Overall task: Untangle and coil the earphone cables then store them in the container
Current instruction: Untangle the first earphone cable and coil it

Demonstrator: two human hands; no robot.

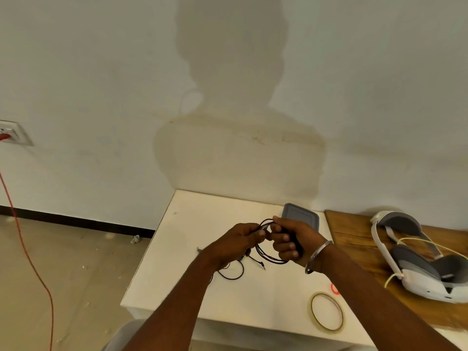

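Head view: the earphone cables (269, 253) are pinched by the left hand (241, 240) and gripped as loops in the curled right hand (291, 240), above the table (202, 297) (coiling seems underway); trailing slack needs winding before the far container (302, 216) is used.

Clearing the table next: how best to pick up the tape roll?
Come from above and pinch the tape roll across its thin wall, one finger inside the hole, one outside. It lies flat on the white table, so its sides sit too low for a side grip.
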